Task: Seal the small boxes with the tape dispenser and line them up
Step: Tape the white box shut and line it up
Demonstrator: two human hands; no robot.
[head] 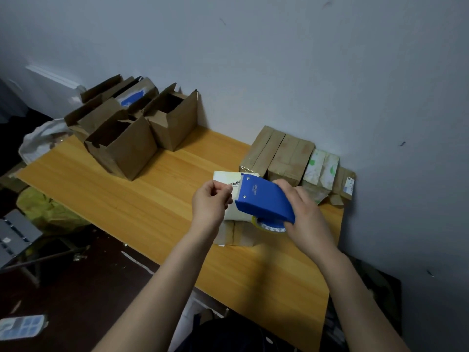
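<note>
Small boxes sit in two groups on the wooden table. The open brown cardboard boxes, with their flaps up, crowd the table's far-left corner. A taped row of boxes lines its far-right edge by the wall: brown ones, then two white ones with green print, then one with a label too small to read.

Toward the table's right end lies a white box with a black QR code on top. The blue tape dispenser is tilted over it, its embossed brand mark not legible. The right hand grips the dispenser from behind. The left hand is curled, thumb and forefinger pinched at the dispenser's front edge; what they hold I cannot tell. A tape roll with a blue-and-white core shows beneath.
</note>
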